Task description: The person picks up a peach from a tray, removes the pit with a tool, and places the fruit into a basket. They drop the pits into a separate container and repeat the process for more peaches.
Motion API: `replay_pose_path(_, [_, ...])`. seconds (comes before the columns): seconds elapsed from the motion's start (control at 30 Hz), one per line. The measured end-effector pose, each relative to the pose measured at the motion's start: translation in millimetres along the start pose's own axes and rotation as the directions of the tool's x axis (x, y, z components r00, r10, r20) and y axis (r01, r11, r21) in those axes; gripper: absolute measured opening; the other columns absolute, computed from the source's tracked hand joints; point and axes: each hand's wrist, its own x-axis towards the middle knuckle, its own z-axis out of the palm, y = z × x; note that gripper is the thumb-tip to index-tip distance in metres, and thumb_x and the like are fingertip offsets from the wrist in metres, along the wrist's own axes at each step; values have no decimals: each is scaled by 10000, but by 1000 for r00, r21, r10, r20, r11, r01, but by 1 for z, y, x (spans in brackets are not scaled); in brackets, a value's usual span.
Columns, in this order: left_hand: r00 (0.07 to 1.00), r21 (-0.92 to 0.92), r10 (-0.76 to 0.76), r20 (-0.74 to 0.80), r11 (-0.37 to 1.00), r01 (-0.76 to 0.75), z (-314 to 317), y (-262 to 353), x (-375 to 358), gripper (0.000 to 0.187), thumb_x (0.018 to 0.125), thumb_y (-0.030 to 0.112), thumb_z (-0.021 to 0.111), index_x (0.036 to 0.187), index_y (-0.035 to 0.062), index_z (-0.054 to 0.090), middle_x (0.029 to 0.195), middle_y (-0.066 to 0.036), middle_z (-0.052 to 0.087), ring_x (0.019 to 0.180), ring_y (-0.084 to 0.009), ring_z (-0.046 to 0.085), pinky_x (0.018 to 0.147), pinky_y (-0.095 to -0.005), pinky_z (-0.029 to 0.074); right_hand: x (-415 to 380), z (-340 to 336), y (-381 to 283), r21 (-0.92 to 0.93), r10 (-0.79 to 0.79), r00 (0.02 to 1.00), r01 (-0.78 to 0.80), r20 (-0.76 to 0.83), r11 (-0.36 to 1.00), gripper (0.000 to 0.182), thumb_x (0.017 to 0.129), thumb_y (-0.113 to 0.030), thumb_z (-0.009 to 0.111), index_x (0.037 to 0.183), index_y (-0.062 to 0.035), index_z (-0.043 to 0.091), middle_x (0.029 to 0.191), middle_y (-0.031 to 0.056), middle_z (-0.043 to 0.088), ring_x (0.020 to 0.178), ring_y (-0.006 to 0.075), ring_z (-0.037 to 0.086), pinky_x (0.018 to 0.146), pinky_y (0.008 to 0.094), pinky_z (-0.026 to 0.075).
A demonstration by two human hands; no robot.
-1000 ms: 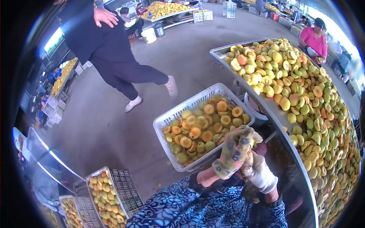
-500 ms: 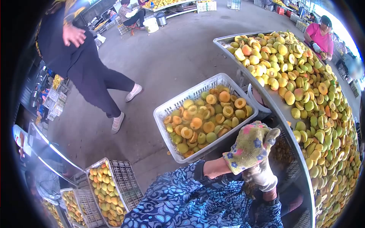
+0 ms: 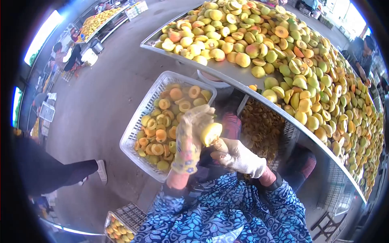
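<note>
My left hand point(image 3: 188, 139), in a patterned glove, is closed around a yellow fruit point(image 3: 211, 134). My right hand point(image 3: 242, 157), in a whitish glove, meets the fruit's lower right side with its fingers pressed together; what they grip is too small to make out. Behind my left hand stands a white basket point(image 3: 133, 133) of halved fruit point(image 3: 161, 135). To the right of my hands, below the table edge, a container holds brown pits or scraps point(image 3: 261, 127).
A metal table point(image 3: 227, 75) heaped with halved fruit point(image 3: 302, 83) spans the right. A walking person point(image 3: 44, 166) is at the left. A crate of fruit point(image 3: 129, 216) sits at lower left, a small stool point(image 3: 329, 226) at lower right. Other people sit farther off.
The view has swung to the right. My hands were close together beside the basket; now they are raised in front of me with a yellow fruit showing between them. The walking person appears farther left and lower.
</note>
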Motion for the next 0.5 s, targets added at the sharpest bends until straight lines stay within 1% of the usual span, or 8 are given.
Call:
replay_pose_path(0.03, [978,-229,-163,-131,965,130,14,7,-6,382,1003,334,494,1160,15,633,1090,-88,675,986,-197,644,878,-296,513,-5,2,-14,57,64,998,-64,-6,996,348,969,-302,600,1107,17,590,871,14,595,800,76,510,711,272,466])
replay_pose_path(0.07, [911,-457,-348,-223,862,217,24,13,-12,370,996,330,504,1106,15,663,1055,-86,684,963,-189,645,857,-295,512,-3,2,-12,62,66,998,-65,-7,996,348,969,-302,600,1107,17,590,871,14,595,800,76,510,711,272,466])
replay_pose_path(0.1, [874,-510,-470,-124,786,350,27,19,-15,397,996,363,498,1021,14,685,987,-78,690,887,-155,630,782,-275,496,-2,3,-8,7,33,999,-33,6,999,343,970,-291,598,1114,20,591,882,17,604,803,81,514,715,274,469])
replay_pose_path(0.2, [951,-203,-262,-163,952,228,24,30,-5,455,988,410,525,896,-6,683,860,-59,675,740,-113,585,670,-275,470,-4,2,-2,-49,30,999,-30,10,998,311,980,-271,582,1098,17,596,875,9,600,798,92,518,713,283,469])
replay_pose_path(0.33, [882,-470,-460,98,760,449,28,28,11,466,979,401,548,833,-21,682,782,-59,661,689,-116,585,638,-280,472,-12,-9,-3,-50,40,999,-40,-6,998,286,981,-283,574,1062,-10,605,749,-43,519,669,51,461,577,246,412])
replay_pose_path(0.4, [860,-440,-483,164,745,502,30,36,16,468,979,390,556,810,-29,678,745,-63,651,686,-113,591,629,-279,474,-18,-9,-10,194,51,995,-66,82,979,391,977,-400,585,1089,-25,595,689,-7,544,577,85,518,531,249,437])
replay_pose_path(0.47, [943,-537,-330,45,788,302,43,35,15,388,977,305,573,810,-30,677,777,-73,669,714,-126,611,648,-285,480,-22,-7,-11,279,163,979,-192,126,941,351,956,-380,624,1060,-47,585,664,-14,524,526,76,500,474,227,409])
replay_pose_path(0.5, [987,-413,-132,-92,907,83,45,39,16,366,978,275,565,807,-28,676,777,-79,668,712,-140,616,652,-289,483,-24,-7,-8,311,136,986,-161,99,937,328,953,-362,633,1048,-52,579,663,-14,520,523,80,489,471,223,402])
